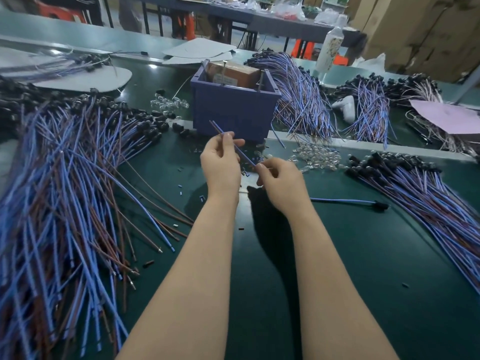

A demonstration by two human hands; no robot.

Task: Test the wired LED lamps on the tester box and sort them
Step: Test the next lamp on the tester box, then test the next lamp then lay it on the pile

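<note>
At nine o'clock from the hands an unsorted heap of wired lamps (65,190) is spread over the green table (363,268), blue and brown wires fanned out. The left hand (220,165) has thumb and forefinger pinched on the upper part of one pair of leads (243,154), the other fingers loosely curled; the free ends point toward eleven o'clock. At twelve o'clock, just beyond those ends, the purple tester box (233,110) stands, two metal pins (223,71) rising from its top. The right hand (281,184) is closed in a pinch on the lower part of the same leads. Whether the lamp head is hidden inside the curled fingers cannot be told. At three o'clock a tidier pile (428,193) is laid, and a single lamp (342,202) lies apart near four o'clock.

The step in hand is judged to be the offering of the leads to the box. It would be done well if the two ends were parted first, so that each is touched to its own pin — and if the lamp head were kept uncovered, so that its light can be read
</note>
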